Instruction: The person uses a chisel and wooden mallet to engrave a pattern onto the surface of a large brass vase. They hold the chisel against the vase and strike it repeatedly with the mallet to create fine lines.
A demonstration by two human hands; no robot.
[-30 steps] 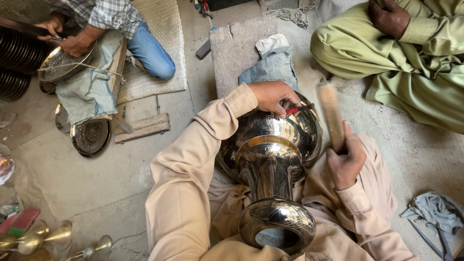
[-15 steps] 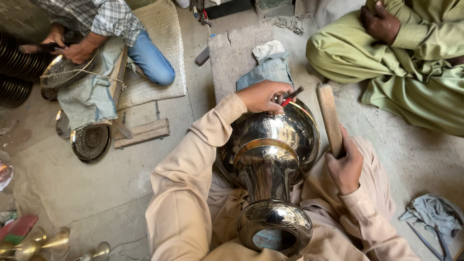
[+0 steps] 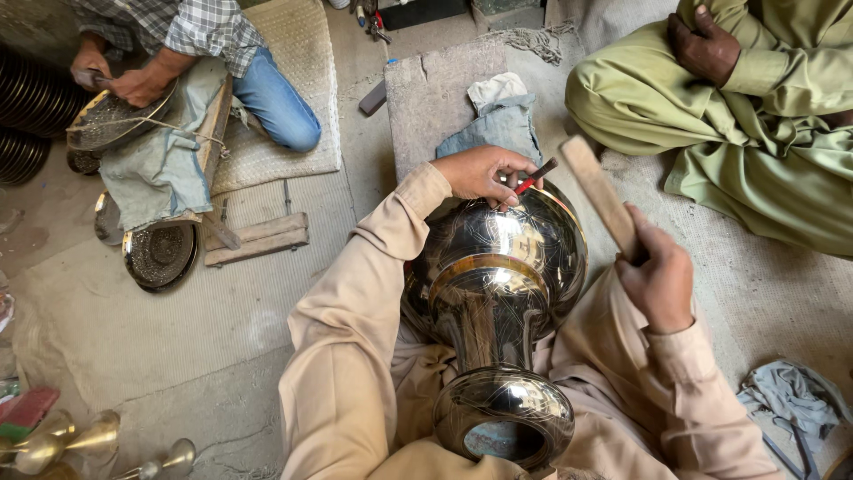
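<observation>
A large shiny dark metal vase [image 3: 498, 293] with a brass band lies across my lap, its mouth toward me. My left hand [image 3: 480, 173] rests on the far bulge of the vase and pinches a small red-tipped chisel [image 3: 536, 175] against the metal. My right hand [image 3: 657, 280] grips a flat wooden mallet stick [image 3: 600, 196], raised to the right of the vase and slanting up toward the chisel.
A stone slab [image 3: 435, 98] with folded cloths [image 3: 498, 120] lies just beyond the vase. One person in a checked shirt [image 3: 178, 36] works a perforated metal dish at top left; another in green clothes [image 3: 746, 116] sits at top right. Brass goblets [image 3: 62, 440] stand at bottom left.
My right hand has lifted the wooden stick and swung it higher and closer to the chisel. The left hand has kept its place on the vase.
</observation>
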